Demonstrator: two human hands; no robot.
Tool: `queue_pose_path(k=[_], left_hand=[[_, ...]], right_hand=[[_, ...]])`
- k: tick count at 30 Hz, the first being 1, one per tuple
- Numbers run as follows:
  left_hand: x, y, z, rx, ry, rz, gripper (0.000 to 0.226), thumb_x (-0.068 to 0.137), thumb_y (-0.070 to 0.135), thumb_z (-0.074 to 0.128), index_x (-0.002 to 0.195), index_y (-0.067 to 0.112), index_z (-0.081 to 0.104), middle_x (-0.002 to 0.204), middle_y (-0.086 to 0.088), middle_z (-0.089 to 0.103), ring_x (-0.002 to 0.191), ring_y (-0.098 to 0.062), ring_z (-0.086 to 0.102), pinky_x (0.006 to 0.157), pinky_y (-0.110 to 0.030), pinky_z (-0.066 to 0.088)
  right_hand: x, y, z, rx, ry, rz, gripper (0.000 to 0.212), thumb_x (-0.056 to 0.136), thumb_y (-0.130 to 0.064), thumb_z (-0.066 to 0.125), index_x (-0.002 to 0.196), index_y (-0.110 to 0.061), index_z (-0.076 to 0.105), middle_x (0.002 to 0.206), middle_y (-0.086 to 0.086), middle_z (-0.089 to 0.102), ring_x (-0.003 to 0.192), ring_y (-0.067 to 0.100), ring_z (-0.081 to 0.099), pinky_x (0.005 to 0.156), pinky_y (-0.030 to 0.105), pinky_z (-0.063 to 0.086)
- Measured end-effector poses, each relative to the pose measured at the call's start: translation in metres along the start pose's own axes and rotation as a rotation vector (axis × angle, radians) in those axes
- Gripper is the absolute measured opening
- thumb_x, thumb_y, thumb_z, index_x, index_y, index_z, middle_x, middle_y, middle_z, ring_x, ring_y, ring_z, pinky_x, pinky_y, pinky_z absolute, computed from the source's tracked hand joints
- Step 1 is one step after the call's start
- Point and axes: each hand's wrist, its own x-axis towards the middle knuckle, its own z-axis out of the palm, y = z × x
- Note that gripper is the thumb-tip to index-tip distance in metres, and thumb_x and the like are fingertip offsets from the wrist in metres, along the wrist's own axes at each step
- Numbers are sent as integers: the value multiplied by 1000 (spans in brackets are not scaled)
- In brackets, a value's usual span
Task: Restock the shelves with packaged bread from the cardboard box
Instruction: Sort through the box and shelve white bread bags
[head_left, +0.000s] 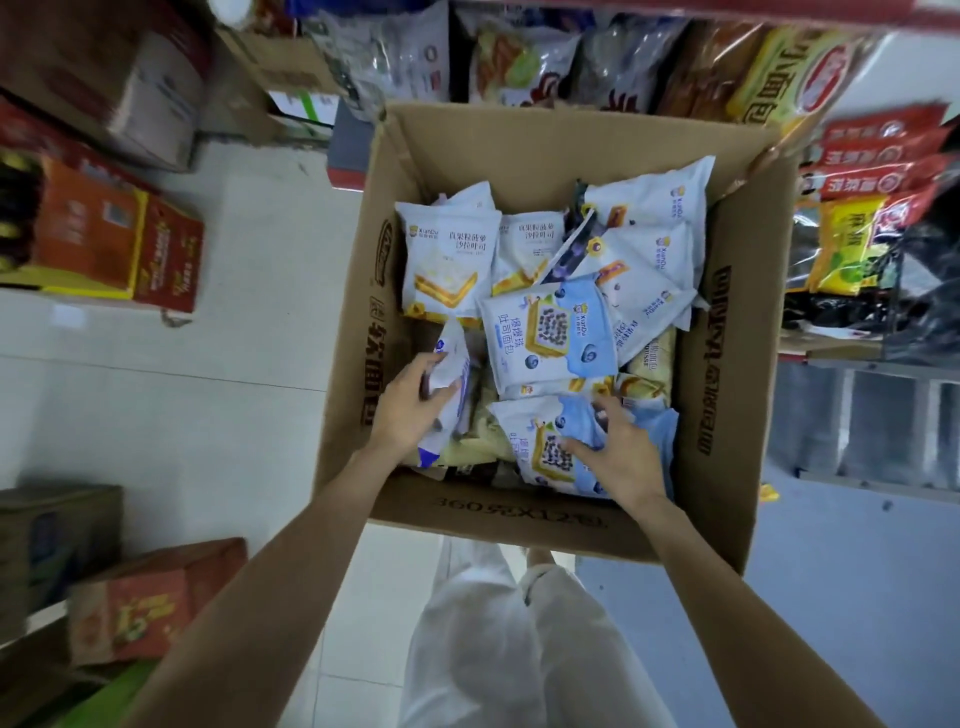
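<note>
An open cardboard box (727, 364) stands on the floor in front of me, filled with several white and blue bread packets. My left hand (410, 405) grips an upright white packet (452, 374) at the box's left side. My right hand (618, 447) lies on a blue blueberry-toast packet (545, 447) at the near edge, its fingers curled over the packet's right side. Another blue blueberry-toast packet (550, 332) lies flat in the middle. White packets (447, 260) fill the far half.
Shelves with bagged bread and snacks (779, 73) run along the top and right (872, 208). Red and orange cartons (119, 244) stand at left, more cartons (150, 597) at lower left. White tiled floor lies between them. My white trousers (509, 649) show below the box.
</note>
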Motion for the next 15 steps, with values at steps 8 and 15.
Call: queue_pose_path(k=[8, 15], left_hand=[[-72, 100, -62, -937, 228, -31, 19, 98, 15, 45, 112, 13, 58, 98, 3, 69, 83, -1, 67, 62, -12, 49], [-110, 171, -116, -874, 424, 211, 29, 96, 21, 49, 123, 11, 55, 118, -1, 65, 107, -10, 62, 83, -23, 50]], right_hand=[[-37, -29, -70, 91, 327, -160, 42, 87, -31, 64, 115, -2, 51, 79, 13, 57, 68, 30, 56, 50, 34, 40], [-70, -77, -140, 126, 395, -305, 50, 86, -39, 62, 122, -7, 52, 73, 4, 56, 56, 17, 53, 45, 26, 35]])
